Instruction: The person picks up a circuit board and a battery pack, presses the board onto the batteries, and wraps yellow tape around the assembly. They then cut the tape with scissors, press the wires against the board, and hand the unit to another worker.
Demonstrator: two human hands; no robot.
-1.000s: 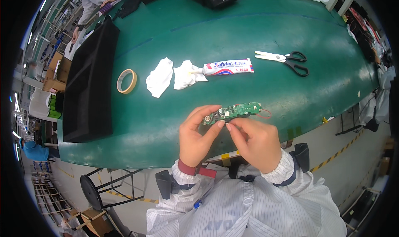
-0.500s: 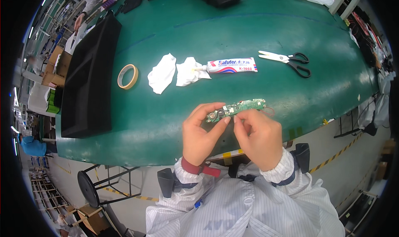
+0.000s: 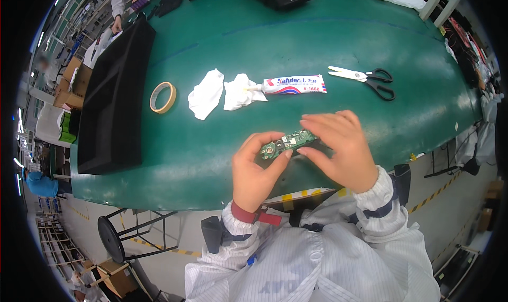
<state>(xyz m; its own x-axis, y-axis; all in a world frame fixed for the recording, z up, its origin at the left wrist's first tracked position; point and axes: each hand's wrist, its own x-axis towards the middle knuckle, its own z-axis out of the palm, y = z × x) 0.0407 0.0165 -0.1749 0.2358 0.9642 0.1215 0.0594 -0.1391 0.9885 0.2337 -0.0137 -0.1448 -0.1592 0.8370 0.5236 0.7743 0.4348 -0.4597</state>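
A narrow green circuit board point(image 3: 290, 142) is above the near part of the table, tilted up toward its right end. My left hand point(image 3: 254, 169) is closed on its left part, thumb along the near edge and fingers along the far edge. With thumb and fingers spread to its width, my right hand point(image 3: 341, 148) grips the board's right part by the two long edges. That end of the board is partly hidden by the hand. A round metal-coloured part shows near the board's left end.
Beyond my hands lie a tape roll point(image 3: 163, 97), crumpled white tissues point(image 3: 206, 94), a white-and-blue glue tube point(image 3: 294, 84) and black-handled scissors point(image 3: 370, 79). A black divided tray point(image 3: 114, 106) stands left. A round stool point(image 3: 112, 239) stands below the table edge. Another person works at the far left.
My right hand has moved up and right, its thumb and fingers opening from a close pinch to span the board's right part. The left hand has barely moved.
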